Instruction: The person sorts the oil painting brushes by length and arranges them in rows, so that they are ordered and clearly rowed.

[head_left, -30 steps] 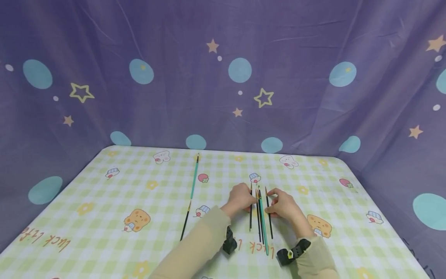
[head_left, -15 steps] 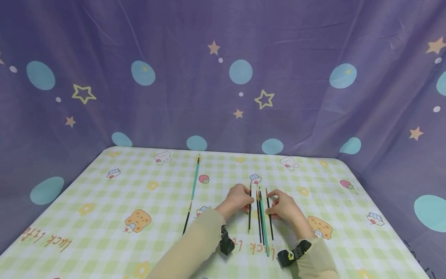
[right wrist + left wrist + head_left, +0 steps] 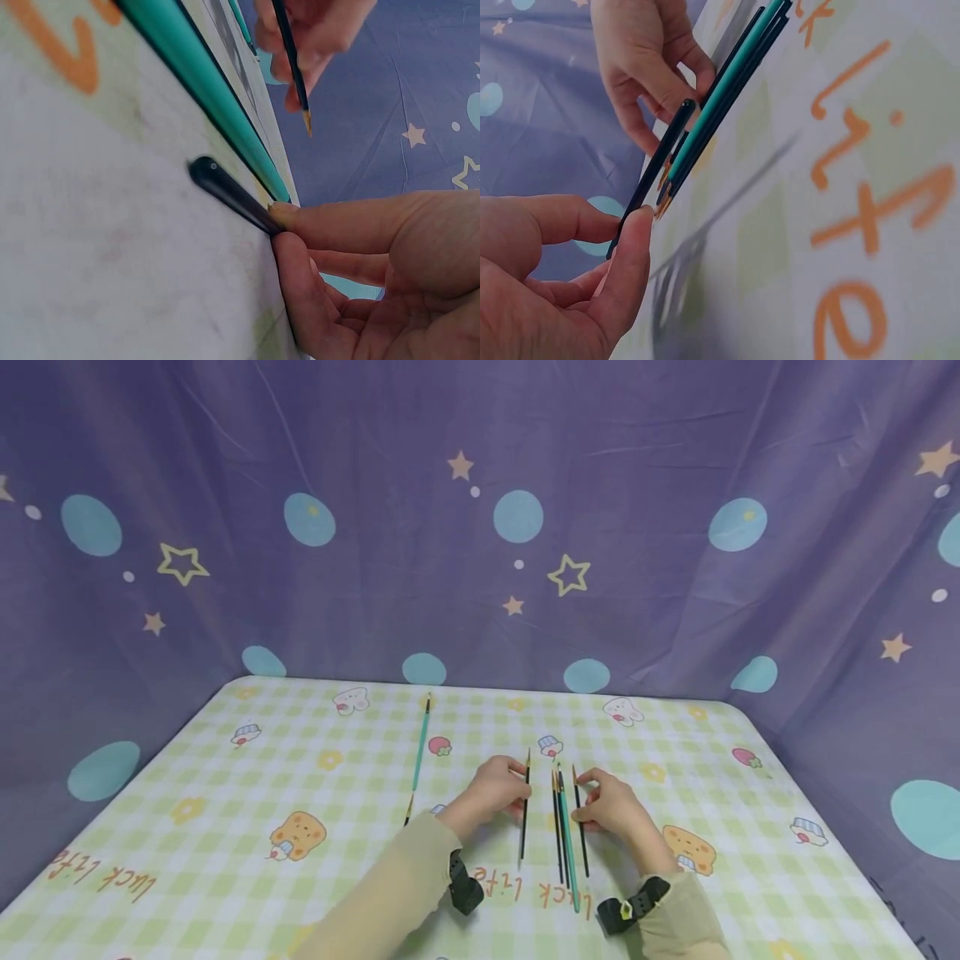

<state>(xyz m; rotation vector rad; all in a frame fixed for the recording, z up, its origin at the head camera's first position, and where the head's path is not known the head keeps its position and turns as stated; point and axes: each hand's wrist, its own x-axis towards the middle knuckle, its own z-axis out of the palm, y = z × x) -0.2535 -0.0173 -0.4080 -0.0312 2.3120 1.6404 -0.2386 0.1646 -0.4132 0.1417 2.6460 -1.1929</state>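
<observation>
In the head view my left hand (image 3: 495, 790) pinches a slim black paintbrush (image 3: 524, 823), bristles pointing away. The left wrist view shows this brush (image 3: 654, 159) raised off the cloth, its shadow below. My right hand (image 3: 611, 802) pinches another black paintbrush (image 3: 583, 847) between thumb and fingers; its rounded handle end (image 3: 214, 180) appears in the right wrist view, low over the cloth. Between the hands lies a group of paintbrushes, a teal one (image 3: 571, 852) beside several black ones (image 3: 558, 839), bristles facing the far side.
Left of the hands, a teal paintbrush (image 3: 422, 743) lies lengthwise toward the far edge. Just nearer lies a black paintbrush (image 3: 408, 811), mostly hidden by the left sleeve (image 3: 390, 893). A green checked cloth (image 3: 187, 868) covers the table; a purple curtain (image 3: 360, 602) hangs behind.
My left hand has moved left with its black paintbrush, away from the group. The left sleeve now covers more of the black brush at left. The right hand has stayed almost still.
</observation>
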